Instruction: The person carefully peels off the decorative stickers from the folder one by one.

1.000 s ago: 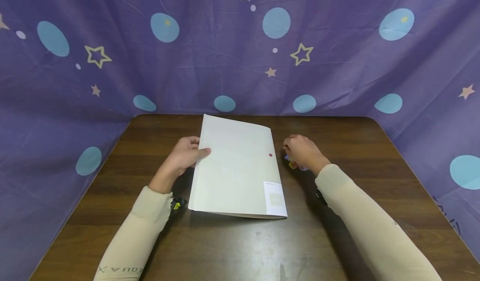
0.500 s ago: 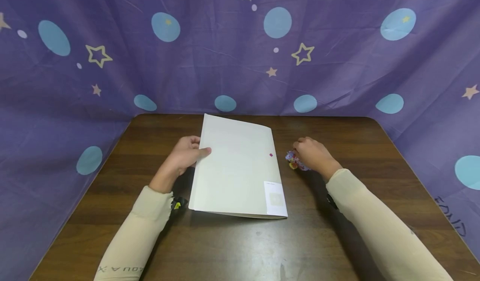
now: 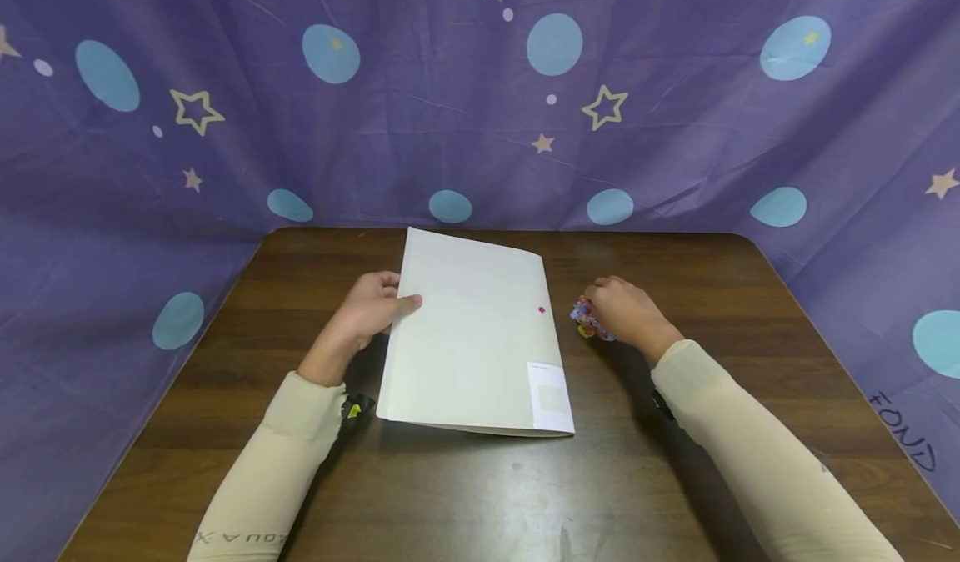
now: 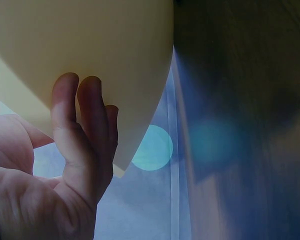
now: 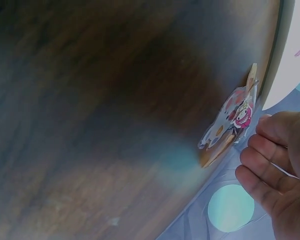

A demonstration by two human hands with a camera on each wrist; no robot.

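Note:
A large white folder (image 3: 472, 337) is tilted over the table, its left side raised. My left hand (image 3: 367, 308) grips that left edge, thumb on the front cover; in the left wrist view its fingers (image 4: 92, 107) lie against the underside. A small pink-red spot (image 3: 542, 309) sits near the folder's right edge. Right of the folder lies a small heap of colourful cartoon cutouts, like stickers (image 3: 587, 318). My right hand (image 3: 626, 312) is over this heap with bent fingers. In the right wrist view the fingertips are close beside a pink-hooded figure (image 5: 243, 116); I cannot tell if they pinch one.
The brown wooden table (image 3: 480, 504) spreads out around the folder. A purple curtain (image 3: 480, 128) with stars and blue dots hangs behind it and at both sides. A pale label (image 3: 550, 397) fills the folder's lower right corner.
The right hand has moved right, away from the folder, over the past second, showing more of the colourful heap. It has barely shifted in the last half second. Left hand and folder stay put.

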